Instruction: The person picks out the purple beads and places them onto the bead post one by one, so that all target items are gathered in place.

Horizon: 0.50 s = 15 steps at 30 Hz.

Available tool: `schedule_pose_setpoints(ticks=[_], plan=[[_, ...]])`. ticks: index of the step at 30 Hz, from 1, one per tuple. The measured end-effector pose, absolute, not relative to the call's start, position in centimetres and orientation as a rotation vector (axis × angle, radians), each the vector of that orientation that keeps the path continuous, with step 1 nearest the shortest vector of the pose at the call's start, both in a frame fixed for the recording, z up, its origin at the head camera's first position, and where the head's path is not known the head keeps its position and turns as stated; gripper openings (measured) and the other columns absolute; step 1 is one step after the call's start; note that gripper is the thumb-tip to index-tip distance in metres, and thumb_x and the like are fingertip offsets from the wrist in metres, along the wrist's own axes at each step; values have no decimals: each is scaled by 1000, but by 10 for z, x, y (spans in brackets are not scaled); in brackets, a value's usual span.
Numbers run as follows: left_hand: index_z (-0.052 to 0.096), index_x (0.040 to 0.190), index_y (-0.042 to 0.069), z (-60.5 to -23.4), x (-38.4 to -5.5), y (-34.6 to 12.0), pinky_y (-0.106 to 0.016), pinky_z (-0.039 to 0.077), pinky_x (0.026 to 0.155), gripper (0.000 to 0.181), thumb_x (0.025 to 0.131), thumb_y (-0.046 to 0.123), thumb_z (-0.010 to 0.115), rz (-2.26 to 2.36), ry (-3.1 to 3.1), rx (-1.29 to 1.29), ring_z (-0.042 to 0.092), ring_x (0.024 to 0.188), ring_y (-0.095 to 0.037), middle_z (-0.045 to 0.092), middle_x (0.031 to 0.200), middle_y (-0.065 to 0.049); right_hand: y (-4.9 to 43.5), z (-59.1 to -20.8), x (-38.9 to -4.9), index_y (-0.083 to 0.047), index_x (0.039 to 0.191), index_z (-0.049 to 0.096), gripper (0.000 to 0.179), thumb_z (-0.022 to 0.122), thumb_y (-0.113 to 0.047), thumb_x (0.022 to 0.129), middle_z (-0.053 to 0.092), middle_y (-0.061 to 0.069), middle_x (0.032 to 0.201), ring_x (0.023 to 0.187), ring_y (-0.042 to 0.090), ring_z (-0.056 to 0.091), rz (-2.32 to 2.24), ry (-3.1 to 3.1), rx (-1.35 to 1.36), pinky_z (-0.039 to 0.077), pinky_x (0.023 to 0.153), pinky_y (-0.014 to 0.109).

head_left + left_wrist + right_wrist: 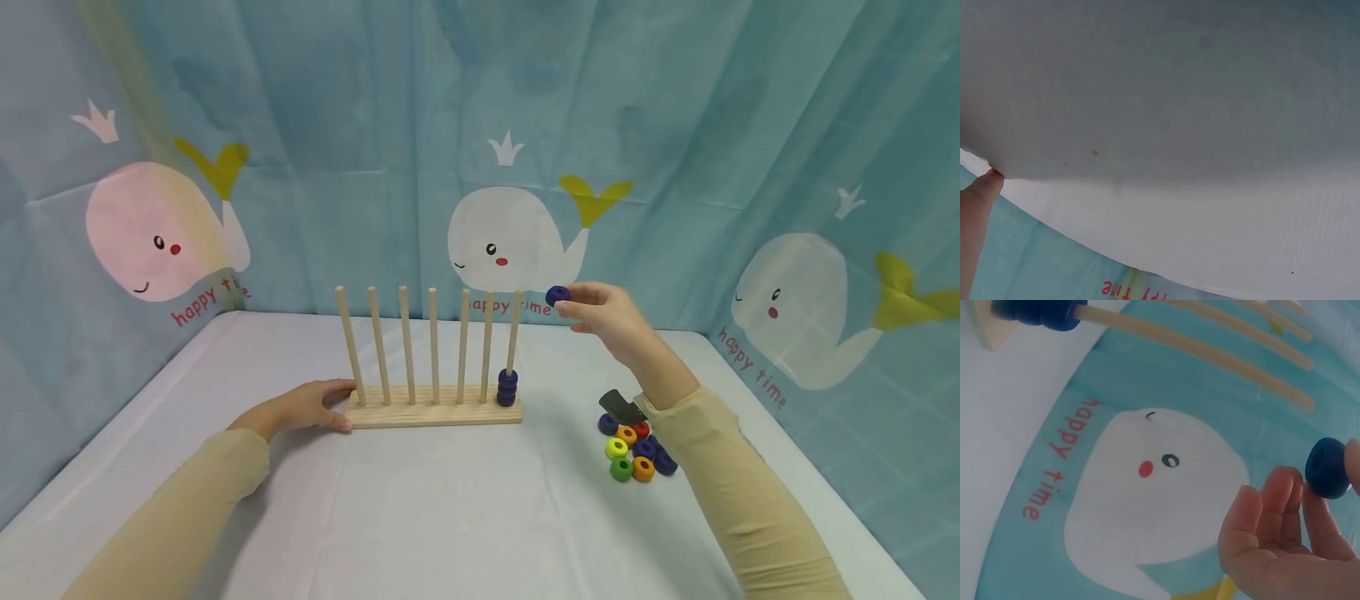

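My right hand (611,321) pinches a dark blue wooden bead (557,296) between thumb and fingers. In the head view it is raised just right of the rightmost peg's top, apart from it. The right wrist view also shows the blue bead (1327,467), at the fingertips. A wooden peg rack (427,414) stands on the table with several upright pegs in a row. Several dark blue beads (507,388) are stacked at the bottom of the rightmost peg (513,333). My left hand (307,407) grips the rack's left end, thumb in front, fingers behind.
On the right of the white table (442,517), below my right forearm, lie several loose beads, including a green bead (622,469), a yellow bead (617,448) and an orange bead (643,468). A blue curtain (360,100) with whales hangs behind and at the sides.
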<state>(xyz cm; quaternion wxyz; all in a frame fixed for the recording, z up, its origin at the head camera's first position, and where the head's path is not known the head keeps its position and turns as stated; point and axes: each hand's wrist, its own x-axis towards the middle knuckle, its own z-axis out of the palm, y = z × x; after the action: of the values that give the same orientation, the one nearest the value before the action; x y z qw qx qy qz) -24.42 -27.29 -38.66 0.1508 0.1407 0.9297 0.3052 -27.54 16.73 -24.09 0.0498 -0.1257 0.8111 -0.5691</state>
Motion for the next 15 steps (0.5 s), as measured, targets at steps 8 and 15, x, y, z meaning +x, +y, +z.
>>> schedule_pose_setpoints(ticks=[8,15], plan=[[37,144,-7,-384,-242,-272,-68,19,106,88,80,37,80,864,2671,397,21,135,-56,31,148,-34,154,-238,-278,6,132,52,42,62,-14,96,60,10,114,112,31,53,-1769,2454,-438,47,95,38],[37,144,-7,-385,-243,-271,-67,19,107,89,80,36,80,865,2671,388,21,136,-55,31,148,-33,143,-235,-277,4,131,54,40,63,-13,96,62,5,108,105,28,56,-1791,2427,-428,50,85,28]])
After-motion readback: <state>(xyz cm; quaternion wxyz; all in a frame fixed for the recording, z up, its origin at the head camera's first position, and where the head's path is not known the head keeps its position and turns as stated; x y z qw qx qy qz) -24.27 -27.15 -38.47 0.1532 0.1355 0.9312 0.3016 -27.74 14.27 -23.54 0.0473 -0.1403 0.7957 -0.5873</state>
